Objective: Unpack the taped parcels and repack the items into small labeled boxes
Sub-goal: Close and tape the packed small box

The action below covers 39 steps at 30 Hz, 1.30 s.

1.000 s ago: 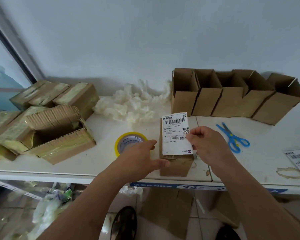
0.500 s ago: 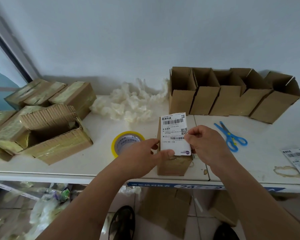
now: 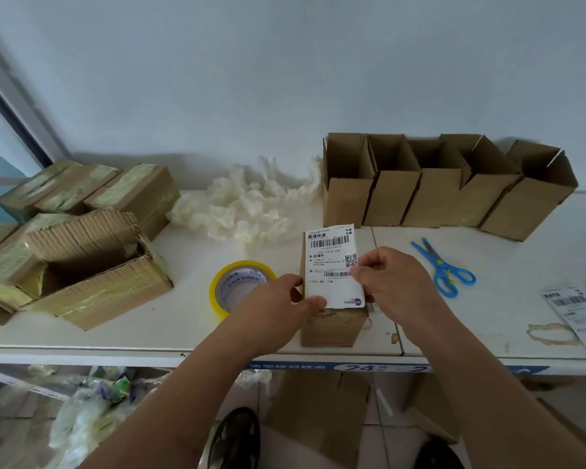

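Note:
A small closed cardboard box (image 3: 332, 328) stands near the table's front edge. A white shipping label (image 3: 329, 258) with barcodes lies over its top. My right hand (image 3: 391, 282) pinches the label's right edge. My left hand (image 3: 278, 311) pinches its lower left corner with thumb and fingers, next to the box's left side. Several open small boxes (image 3: 433, 194) stand in a row at the back right. Taped parcels (image 3: 95, 191) are stacked at the left, with one opened parcel (image 3: 92, 275) in front of them.
A roll of yellow tape (image 3: 236, 282) lies just left of the small box. Blue scissors (image 3: 444, 269) lie to the right. White crumpled padding (image 3: 247, 208) sits at the back. More labels (image 3: 579, 309) lie at the far right edge. Cardboard and plastic waste lie under the table.
My left hand moved right from beside the tape roll and took hold of the label's lower left corner. The label came down onto the box top.

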### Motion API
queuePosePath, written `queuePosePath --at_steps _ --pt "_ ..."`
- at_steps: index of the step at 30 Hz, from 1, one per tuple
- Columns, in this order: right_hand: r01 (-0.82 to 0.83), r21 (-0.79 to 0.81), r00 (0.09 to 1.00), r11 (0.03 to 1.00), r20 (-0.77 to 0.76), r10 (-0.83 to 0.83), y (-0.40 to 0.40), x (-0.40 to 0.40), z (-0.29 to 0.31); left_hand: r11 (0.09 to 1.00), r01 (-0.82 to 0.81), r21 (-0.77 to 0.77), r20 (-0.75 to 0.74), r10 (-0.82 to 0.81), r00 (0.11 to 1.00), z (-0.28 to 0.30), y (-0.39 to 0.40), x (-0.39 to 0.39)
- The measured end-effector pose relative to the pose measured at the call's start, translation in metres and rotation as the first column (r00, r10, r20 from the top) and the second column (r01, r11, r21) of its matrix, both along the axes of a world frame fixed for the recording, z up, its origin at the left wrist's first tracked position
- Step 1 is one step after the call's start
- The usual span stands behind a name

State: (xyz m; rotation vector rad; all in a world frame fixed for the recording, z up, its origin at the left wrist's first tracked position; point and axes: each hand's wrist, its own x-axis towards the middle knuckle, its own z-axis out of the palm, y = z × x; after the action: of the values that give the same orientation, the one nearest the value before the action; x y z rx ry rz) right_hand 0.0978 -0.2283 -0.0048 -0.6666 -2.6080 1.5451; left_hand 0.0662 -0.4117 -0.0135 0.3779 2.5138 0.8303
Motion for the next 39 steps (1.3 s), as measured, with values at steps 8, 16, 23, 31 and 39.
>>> queuePosePath --at_steps 8,16,23,31,39 --pt "0.012 0.004 1.0 1.0 0.005 -0.012 0.001 -0.004 -0.002 0.982 -0.123 0.142 0.157 0.1 0.982 -0.001 0.003 -0.005" --pt "0.018 0.005 1.0 1.0 0.004 -0.018 0.003 -0.003 -0.003 0.965 -0.185 0.186 0.166 0.154 0.974 0.001 0.015 -0.005" --pt "0.025 -0.005 1.0 1.0 0.01 -0.025 0.004 -0.007 -0.004 0.964 -0.197 0.18 0.167 0.167 0.972 0.0 0.015 -0.004" --pt "0.041 0.076 0.998 0.996 0.036 -0.043 0.01 -0.013 -0.006 0.964 -0.196 0.178 0.185 0.163 0.969 0.001 0.012 -0.005" --pt "0.028 0.143 0.999 0.989 0.033 -0.033 0.013 -0.037 -0.007 0.961 -0.206 0.187 0.209 0.166 0.964 0.004 0.012 -0.004"
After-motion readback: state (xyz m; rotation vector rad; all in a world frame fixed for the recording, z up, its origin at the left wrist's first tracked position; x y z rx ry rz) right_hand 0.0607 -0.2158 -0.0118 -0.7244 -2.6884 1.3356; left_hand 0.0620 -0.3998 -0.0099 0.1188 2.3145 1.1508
